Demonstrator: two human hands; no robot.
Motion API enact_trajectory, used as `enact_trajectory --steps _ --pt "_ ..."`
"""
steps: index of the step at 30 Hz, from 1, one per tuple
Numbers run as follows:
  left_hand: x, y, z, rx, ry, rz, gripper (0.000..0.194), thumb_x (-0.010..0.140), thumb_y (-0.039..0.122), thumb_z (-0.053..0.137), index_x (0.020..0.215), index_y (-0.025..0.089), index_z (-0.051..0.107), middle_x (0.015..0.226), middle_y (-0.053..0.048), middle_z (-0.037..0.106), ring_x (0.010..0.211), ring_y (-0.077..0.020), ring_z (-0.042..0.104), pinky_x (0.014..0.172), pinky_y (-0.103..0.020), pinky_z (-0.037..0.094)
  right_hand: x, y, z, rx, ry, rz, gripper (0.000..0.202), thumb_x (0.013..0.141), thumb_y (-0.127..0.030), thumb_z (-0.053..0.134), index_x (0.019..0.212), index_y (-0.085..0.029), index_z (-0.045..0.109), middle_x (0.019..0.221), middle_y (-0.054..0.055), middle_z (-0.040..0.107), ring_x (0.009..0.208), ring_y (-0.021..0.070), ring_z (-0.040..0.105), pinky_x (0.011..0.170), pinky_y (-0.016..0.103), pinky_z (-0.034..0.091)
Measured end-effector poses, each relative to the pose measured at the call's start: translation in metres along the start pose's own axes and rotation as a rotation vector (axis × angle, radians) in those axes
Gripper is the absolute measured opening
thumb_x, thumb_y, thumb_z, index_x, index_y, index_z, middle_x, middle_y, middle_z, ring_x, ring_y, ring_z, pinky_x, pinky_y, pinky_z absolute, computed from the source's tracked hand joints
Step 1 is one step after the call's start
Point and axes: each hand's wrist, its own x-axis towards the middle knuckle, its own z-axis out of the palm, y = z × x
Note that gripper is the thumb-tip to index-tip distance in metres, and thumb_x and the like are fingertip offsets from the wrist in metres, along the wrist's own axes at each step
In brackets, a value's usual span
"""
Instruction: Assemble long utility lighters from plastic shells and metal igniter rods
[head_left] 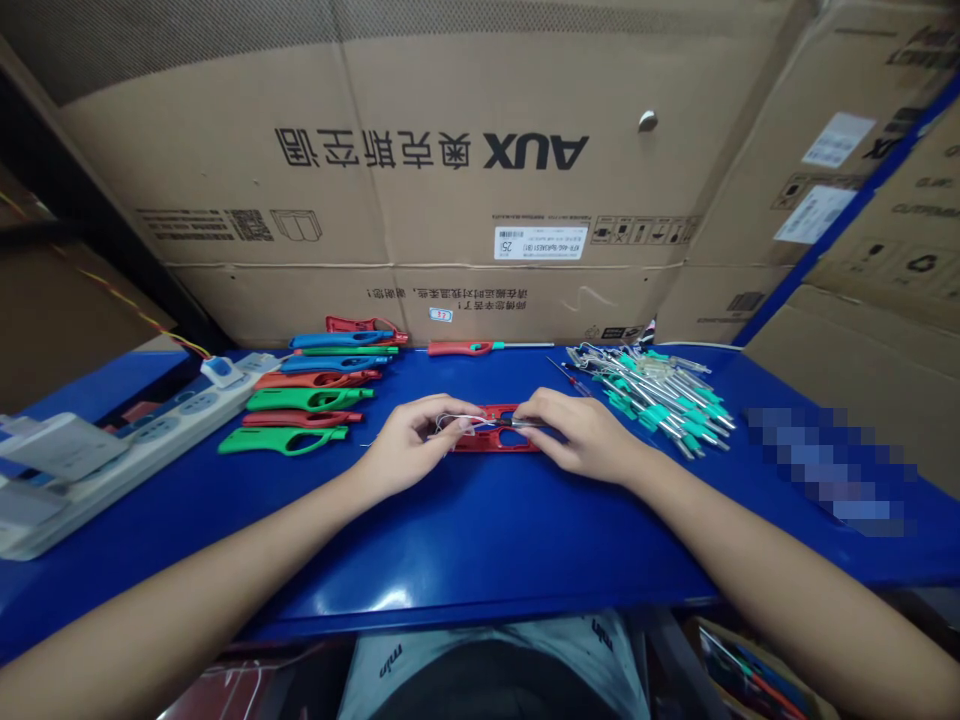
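In the head view, an opened red lighter casing [499,441] lies between my hands on the blue table. The casing looks like a long-nosed gas lighter's shell, in two halves. My left hand [416,437] is closed at its left end, pinching thin pale wires [471,420] over the shell. Thumb and forefinger of my right hand [574,432] close on the casing's right end, where a narrow dark grey part shows between them. My fingers hide both ends of the shell.
Several coloured lighter casings [300,400] lie in a row at left, beside a white power strip [187,410]. A red lighter [461,348] lies behind my hands. To the right are a screwdriver [576,383] and a pile of metal tubes with green fittings [660,395]. Cardboard [420,220] walls the back.
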Motion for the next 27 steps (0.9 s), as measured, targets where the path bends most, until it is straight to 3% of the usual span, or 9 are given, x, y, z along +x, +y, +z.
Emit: enact_trajectory --steps 7,11,14,19,23,27 --pt "-0.001 0.003 -0.003 -0.190 -0.092 -0.009 0.031 0.095 0.031 0.052 0.110 0.016 0.074 0.093 -0.008 0.068 0.065 -0.0134 0.056 0.062 -0.027 0.048 0.000 0.001 0.001 -0.001 0.004 -0.025 0.019 0.101 -0.028 0.048 0.110 -0.019 0.062 0.097 0.006 0.068 0.081 0.0164 0.066 0.067 0.028 0.051" --pt "-0.002 0.003 -0.004 -0.357 -0.124 -0.059 0.043 0.099 0.038 0.041 0.113 0.014 0.074 0.100 -0.012 0.069 0.074 -0.0184 0.059 0.060 -0.029 0.048 -0.001 0.003 0.001 -0.009 0.004 -0.026 0.019 0.100 -0.028 0.049 0.111 -0.019 0.062 0.098 0.006 0.069 0.081 0.0168 0.066 0.066 0.028 0.051" --pt "-0.003 0.006 -0.001 -0.243 -0.084 -0.035 0.039 0.097 0.044 0.050 0.109 0.016 0.075 0.093 -0.009 0.071 0.068 -0.0155 0.057 0.059 -0.027 0.047 -0.001 0.002 0.002 -0.021 0.015 -0.037 0.019 0.100 -0.028 0.050 0.111 -0.019 0.063 0.097 0.006 0.069 0.080 0.0162 0.066 0.066 0.027 0.050" --pt "-0.006 0.010 0.007 0.095 0.043 0.163 0.018 0.087 0.028 0.071 0.102 0.018 0.077 0.092 -0.006 0.074 0.075 -0.0145 0.064 0.069 -0.024 0.050 0.001 -0.001 0.004 -0.056 0.051 -0.077 0.017 0.100 -0.025 0.050 0.109 -0.018 0.063 0.095 0.006 0.069 0.079 0.0161 0.065 0.064 0.026 0.049" --pt "-0.007 0.011 0.009 0.161 0.090 0.253 0.013 0.090 0.022 0.068 0.098 0.018 0.078 0.091 -0.006 0.076 0.078 -0.0145 0.068 0.071 -0.024 0.052 0.001 -0.002 0.006 -0.065 0.059 -0.083 0.017 0.099 -0.024 0.049 0.109 -0.018 0.062 0.095 0.007 0.069 0.081 0.0165 0.065 0.066 0.026 0.049" --pt "-0.010 0.015 0.009 0.182 0.080 0.298 0.016 0.085 0.022 0.073 0.100 0.018 0.077 0.090 -0.006 0.075 0.070 -0.0130 0.066 0.062 -0.022 0.051 0.001 -0.004 0.007 -0.038 0.071 -0.065 0.015 0.099 -0.024 0.051 0.106 -0.017 0.062 0.094 0.007 0.070 0.079 0.0159 0.065 0.066 0.026 0.050"
